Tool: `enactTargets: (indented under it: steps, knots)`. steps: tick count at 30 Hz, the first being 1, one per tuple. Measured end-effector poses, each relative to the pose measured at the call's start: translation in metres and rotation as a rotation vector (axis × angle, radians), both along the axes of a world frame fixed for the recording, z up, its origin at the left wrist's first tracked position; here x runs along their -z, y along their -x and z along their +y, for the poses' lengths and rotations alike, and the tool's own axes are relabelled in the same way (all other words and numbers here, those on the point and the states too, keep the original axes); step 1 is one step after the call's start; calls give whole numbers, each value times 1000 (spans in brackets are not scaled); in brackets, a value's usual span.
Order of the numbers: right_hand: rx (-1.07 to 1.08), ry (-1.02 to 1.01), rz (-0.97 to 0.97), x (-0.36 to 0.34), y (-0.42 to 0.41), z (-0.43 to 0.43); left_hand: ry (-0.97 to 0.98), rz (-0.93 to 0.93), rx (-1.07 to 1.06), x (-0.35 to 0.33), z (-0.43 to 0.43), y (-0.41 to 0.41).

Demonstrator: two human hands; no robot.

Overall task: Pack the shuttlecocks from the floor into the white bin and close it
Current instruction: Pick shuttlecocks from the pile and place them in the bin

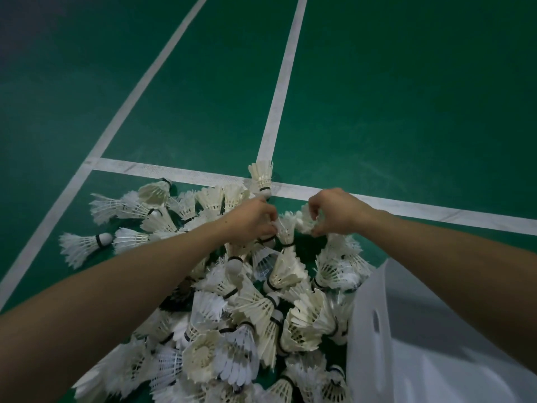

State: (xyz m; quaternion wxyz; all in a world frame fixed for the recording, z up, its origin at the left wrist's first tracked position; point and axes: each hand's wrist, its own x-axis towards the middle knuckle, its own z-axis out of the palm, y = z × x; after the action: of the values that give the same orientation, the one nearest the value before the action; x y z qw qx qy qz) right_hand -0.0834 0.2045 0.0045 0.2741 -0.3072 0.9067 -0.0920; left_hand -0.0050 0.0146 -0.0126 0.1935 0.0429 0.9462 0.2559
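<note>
A large pile of white feather shuttlecocks (pixel 250 309) lies on the green court floor, spreading from the middle to the bottom of the view. My left hand (pixel 252 221) reaches over the far part of the pile, its fingers curled round a shuttlecock (pixel 283 232). My right hand (pixel 338 212) is just to its right and pinches the feathers of another shuttlecock (pixel 305 221). One shuttlecock (pixel 261 178) stands beyond both hands on a white line. The white bin (pixel 412 338) stands at the lower right beside the pile, partly covered by my right forearm.
White court lines (pixel 279 94) cross the green floor (pixel 406 97) beyond the pile. Several loose shuttlecocks (pixel 84 244) lie scattered to the left. The bin wall has an oval handle hole (pixel 376 319).
</note>
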Motion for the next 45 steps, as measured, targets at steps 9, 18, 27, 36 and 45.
enactTargets:
  steps: [9, 18, 27, 36, 45]
  knots:
    - [197, 235, 146, -50, -2, 26, -160, 142, -231, -46, 7, 6]
    - [359, 571, 94, -130, -39, 79, -217, 273, -178, -122, 33, -18]
    - [376, 839, 70, -154, -90, 162, -265, 316, -213, -169, 90, -33]
    - [317, 677, 65, -100, -137, 209, -431, 252, -218, -169, 145, -28]
    - [261, 184, 45, -20, -142, 201, -498, 248, -263, -144, 160, -31]
